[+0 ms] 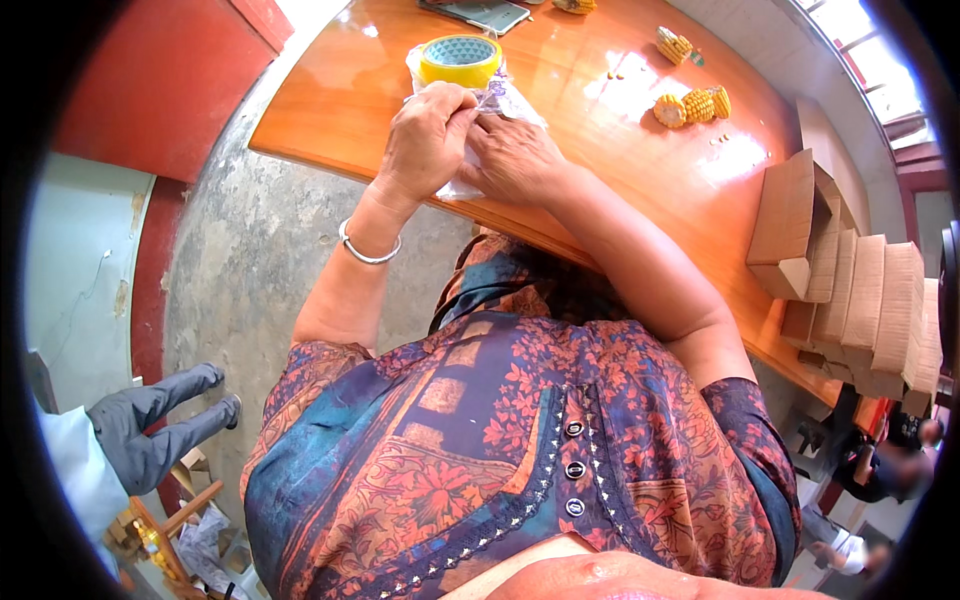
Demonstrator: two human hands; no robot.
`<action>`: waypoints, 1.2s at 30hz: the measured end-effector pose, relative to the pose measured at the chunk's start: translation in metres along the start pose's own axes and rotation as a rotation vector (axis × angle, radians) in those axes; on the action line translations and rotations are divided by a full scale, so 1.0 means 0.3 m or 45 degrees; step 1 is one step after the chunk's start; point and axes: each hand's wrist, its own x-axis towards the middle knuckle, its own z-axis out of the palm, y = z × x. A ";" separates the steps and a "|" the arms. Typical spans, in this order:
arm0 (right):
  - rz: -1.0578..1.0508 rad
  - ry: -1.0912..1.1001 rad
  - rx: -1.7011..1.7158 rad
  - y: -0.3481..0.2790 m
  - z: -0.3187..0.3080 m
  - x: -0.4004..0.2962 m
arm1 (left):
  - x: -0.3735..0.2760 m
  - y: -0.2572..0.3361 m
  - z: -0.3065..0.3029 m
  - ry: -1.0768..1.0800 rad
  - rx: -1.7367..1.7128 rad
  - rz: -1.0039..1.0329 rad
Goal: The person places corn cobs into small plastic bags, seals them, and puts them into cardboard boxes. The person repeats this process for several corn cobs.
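A roll of yellow adhesive tape [459,75] rests on a crumpled clear plastic bag [517,103] with purple print, near the front edge of the wooden table. My left hand [431,139], with a silver bangle at the wrist, pinches the plastic just in front of the roll. Against it, my right hand [517,157] grips the same bag with curled fingers. Part of the plastic shows below the hands at the table's edge. Whatever lies under my fingers is hidden.
Corn cob pieces [699,106] and loose kernels lie on the glossy table [600,150]. A smartphone [487,13] is at the far edge. Cardboard boxes [862,300] are stacked at right. One person [142,427] stands at left; others are at lower right.
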 end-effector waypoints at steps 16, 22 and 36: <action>-0.136 0.253 0.194 0.043 -0.006 -0.059 | -0.025 -0.059 0.029 -0.207 -0.032 -0.189; -0.188 0.459 0.347 0.116 -0.090 -0.215 | -0.056 -0.065 0.051 -0.226 0.179 -0.041; 0.545 0.463 0.529 0.226 -0.101 -0.219 | -0.049 -0.074 0.119 -0.215 0.360 -0.008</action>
